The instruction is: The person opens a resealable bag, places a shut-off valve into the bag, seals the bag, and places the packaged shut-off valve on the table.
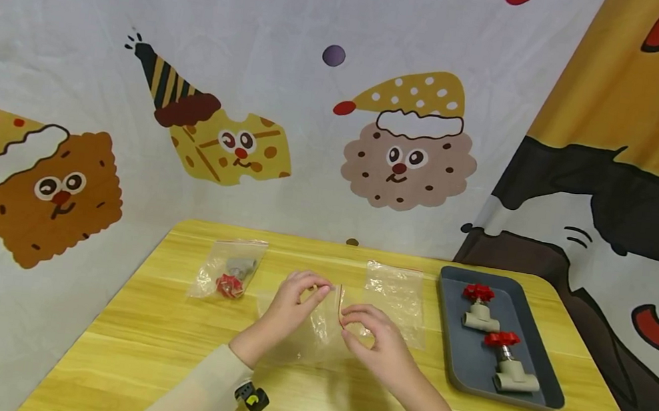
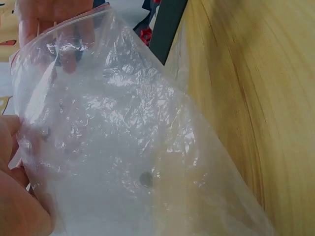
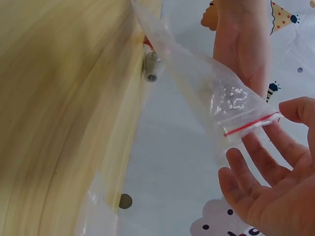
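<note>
Both hands hold a clear plastic zip bag (image 1: 316, 331) above the middle of the table. My left hand (image 1: 297, 302) pinches its top edge between thumb and fingers. On the other side my right hand (image 1: 375, 334) pinches the red-lined zip strip at thumb and index finger, its other fingers spread behind the bag, as the right wrist view shows. Nothing shows inside the bag (image 2: 108, 123), which hangs wrinkled and see-through in the left wrist view. Left of the hands lies another zip bag (image 1: 208, 270) with a red-handled valve (image 1: 230, 285) in it.
A flat clear bag (image 1: 395, 293) lies behind my right hand. At the right stands a grey tray (image 1: 453, 352) with two red-handled grey pipe valves, a smaller one (image 1: 480, 312) and a larger one (image 1: 513, 372). A printed cloth (image 1: 298, 215) hangs behind the wooden table (image 1: 128, 338).
</note>
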### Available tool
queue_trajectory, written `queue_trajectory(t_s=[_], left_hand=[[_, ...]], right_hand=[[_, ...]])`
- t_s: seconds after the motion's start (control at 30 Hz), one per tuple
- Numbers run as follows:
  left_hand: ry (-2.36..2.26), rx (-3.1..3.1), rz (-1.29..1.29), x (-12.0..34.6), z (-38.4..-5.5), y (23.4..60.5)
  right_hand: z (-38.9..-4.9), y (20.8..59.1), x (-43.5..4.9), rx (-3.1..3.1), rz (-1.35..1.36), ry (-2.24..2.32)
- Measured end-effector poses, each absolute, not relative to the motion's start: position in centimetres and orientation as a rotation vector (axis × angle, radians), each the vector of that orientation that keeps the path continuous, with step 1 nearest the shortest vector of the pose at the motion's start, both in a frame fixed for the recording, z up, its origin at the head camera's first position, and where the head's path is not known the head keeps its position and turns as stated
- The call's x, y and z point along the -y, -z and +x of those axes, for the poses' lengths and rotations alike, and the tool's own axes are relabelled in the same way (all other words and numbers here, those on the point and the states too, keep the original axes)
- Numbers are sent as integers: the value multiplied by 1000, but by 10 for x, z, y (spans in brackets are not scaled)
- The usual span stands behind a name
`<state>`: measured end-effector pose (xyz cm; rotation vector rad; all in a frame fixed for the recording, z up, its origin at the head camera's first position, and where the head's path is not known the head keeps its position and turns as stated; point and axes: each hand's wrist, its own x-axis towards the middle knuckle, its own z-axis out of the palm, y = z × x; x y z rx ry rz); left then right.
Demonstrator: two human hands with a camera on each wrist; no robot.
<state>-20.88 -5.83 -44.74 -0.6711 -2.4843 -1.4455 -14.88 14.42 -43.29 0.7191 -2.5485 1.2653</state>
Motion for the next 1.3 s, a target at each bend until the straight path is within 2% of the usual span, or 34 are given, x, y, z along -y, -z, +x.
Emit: queue_trajectory(t_s=[0.33, 0.6, 0.97, 1.3], left_hand=[[1479, 2445, -641, 60, -210, 445], [1535, 2457, -606, 63, -211, 445], [1558, 2467, -579, 66, -211, 444], [1562, 2444, -625, 66, -210, 445]], right_hand=[[-155, 430, -180, 2588, 500, -1224], [-160, 431, -244, 2792, 198, -1008], [-156, 434, -330, 2964, -79, -830], [-152, 450, -363, 3073, -368, -612]])
